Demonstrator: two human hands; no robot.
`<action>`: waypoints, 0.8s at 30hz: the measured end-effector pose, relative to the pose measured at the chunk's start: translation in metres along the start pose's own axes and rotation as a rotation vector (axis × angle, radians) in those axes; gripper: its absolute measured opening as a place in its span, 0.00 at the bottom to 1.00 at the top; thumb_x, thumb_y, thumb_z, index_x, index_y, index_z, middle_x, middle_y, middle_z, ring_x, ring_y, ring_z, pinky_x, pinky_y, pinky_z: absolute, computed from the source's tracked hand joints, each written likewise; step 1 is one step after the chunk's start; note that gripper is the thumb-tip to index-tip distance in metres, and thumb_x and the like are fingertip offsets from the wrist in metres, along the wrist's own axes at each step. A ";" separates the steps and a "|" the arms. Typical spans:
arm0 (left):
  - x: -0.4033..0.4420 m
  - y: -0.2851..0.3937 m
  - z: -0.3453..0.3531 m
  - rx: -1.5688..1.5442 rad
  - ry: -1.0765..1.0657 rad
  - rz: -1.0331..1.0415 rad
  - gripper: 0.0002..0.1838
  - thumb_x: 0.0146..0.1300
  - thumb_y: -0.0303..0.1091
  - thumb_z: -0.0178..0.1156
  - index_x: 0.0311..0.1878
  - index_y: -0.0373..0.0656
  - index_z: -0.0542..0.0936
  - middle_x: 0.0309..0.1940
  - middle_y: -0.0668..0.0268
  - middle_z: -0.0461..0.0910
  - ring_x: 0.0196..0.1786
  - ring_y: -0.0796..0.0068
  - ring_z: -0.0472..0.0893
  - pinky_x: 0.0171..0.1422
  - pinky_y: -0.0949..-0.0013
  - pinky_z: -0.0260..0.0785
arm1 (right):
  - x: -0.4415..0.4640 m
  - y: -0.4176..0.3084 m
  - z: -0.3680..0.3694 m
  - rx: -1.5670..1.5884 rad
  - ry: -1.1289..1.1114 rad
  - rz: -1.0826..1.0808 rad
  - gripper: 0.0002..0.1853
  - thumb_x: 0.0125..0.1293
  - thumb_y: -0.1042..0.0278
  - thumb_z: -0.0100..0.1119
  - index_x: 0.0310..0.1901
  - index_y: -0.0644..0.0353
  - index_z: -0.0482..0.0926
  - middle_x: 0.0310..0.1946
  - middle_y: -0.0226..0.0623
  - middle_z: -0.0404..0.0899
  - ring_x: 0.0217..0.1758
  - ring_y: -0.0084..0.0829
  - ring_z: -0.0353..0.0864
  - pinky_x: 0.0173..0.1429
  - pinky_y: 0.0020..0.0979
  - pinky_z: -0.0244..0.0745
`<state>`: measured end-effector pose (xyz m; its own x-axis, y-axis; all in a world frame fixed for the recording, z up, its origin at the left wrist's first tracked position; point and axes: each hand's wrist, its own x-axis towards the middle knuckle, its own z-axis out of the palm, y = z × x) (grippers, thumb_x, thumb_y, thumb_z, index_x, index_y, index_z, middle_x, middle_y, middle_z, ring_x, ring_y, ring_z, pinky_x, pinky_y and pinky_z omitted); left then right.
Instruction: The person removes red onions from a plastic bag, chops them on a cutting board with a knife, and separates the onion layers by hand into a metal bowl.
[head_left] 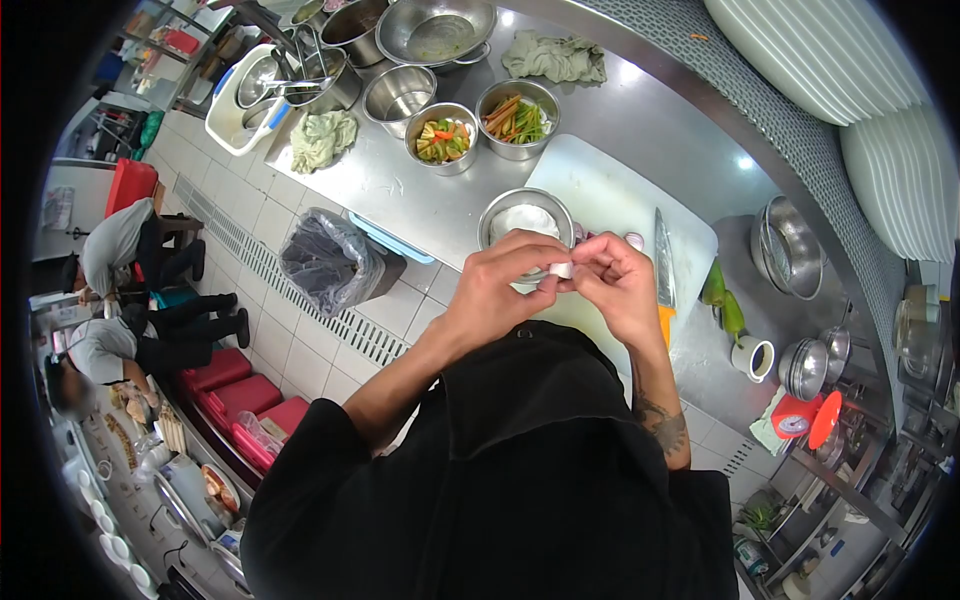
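My left hand (508,285) and my right hand (618,285) meet over the near edge of a white cutting board (590,180). Between their fingertips is a small whitish piece (562,270), like a peeled shallot or onion piece; its exact kind is unclear. Both hands are closed in a pinch on it. Just beyond my left hand stands a steel bowl (483,213) with something white inside. Purple-skinned onion pieces (635,241) lie behind my right hand, partly hidden by it. A knife (663,258) with a yellow handle rests on the board, right of that hand.
Steel pots of cut vegetables (441,141) and green and orange strips (518,118) stand beyond the board. Green peppers (732,312) and a white cup (752,358) sit at right. A lined bin (335,262) stands left. Two people (120,245) bend over at far left.
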<state>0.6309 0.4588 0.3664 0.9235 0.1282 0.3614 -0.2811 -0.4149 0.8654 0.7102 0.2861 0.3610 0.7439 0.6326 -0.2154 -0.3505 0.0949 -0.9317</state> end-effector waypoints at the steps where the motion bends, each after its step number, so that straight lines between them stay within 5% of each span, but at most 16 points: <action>1: 0.000 0.000 -0.001 -0.013 -0.011 -0.003 0.20 0.51 0.17 0.68 0.50 0.41 0.85 0.46 0.62 0.86 0.48 0.64 0.85 0.52 0.64 0.80 | 0.000 0.001 -0.001 0.000 0.000 0.000 0.07 0.65 0.86 0.60 0.42 0.66 0.76 0.38 0.34 0.84 0.42 0.22 0.85 0.49 0.26 0.82; 3: 0.001 0.002 -0.003 -0.025 -0.022 -0.007 0.20 0.51 0.17 0.68 0.50 0.41 0.85 0.46 0.61 0.86 0.49 0.65 0.85 0.52 0.64 0.80 | -0.001 0.001 -0.003 0.011 -0.025 -0.023 0.06 0.66 0.86 0.60 0.43 0.67 0.76 0.41 0.37 0.85 0.44 0.24 0.86 0.52 0.27 0.82; 8: -0.002 -0.005 -0.005 -0.558 -0.035 -0.453 0.15 0.67 0.20 0.65 0.56 0.34 0.82 0.51 0.60 0.84 0.54 0.73 0.82 0.62 0.69 0.78 | -0.007 0.000 0.003 -0.018 0.002 -0.130 0.08 0.66 0.86 0.61 0.46 0.69 0.78 0.44 0.38 0.85 0.47 0.25 0.86 0.54 0.27 0.82; 15: -0.010 -0.008 -0.010 -0.479 -0.117 -0.487 0.16 0.70 0.25 0.64 0.59 0.33 0.82 0.52 0.57 0.85 0.53 0.75 0.83 0.59 0.71 0.77 | -0.009 0.007 0.003 -0.089 0.039 -0.131 0.06 0.66 0.84 0.63 0.44 0.70 0.82 0.44 0.37 0.85 0.44 0.25 0.87 0.51 0.26 0.84; 19: -0.010 -0.006 -0.009 -0.226 -0.121 -0.287 0.14 0.70 0.27 0.64 0.56 0.34 0.84 0.52 0.56 0.86 0.53 0.74 0.84 0.59 0.70 0.77 | -0.009 0.006 0.006 -0.163 0.055 -0.179 0.07 0.64 0.85 0.63 0.43 0.69 0.82 0.43 0.36 0.86 0.42 0.23 0.87 0.48 0.25 0.84; 24: -0.008 -0.004 -0.007 -0.146 -0.107 -0.220 0.13 0.69 0.27 0.65 0.55 0.35 0.85 0.51 0.57 0.87 0.52 0.72 0.85 0.58 0.70 0.77 | -0.008 0.001 0.015 -0.543 0.126 -0.316 0.10 0.59 0.84 0.65 0.43 0.65 0.81 0.36 0.34 0.84 0.38 0.21 0.87 0.44 0.24 0.84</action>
<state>0.6230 0.4662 0.3625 0.9866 0.1017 0.1272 -0.0981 -0.2523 0.9627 0.6954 0.2923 0.3666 0.8368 0.5396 0.0924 0.2107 -0.1617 -0.9641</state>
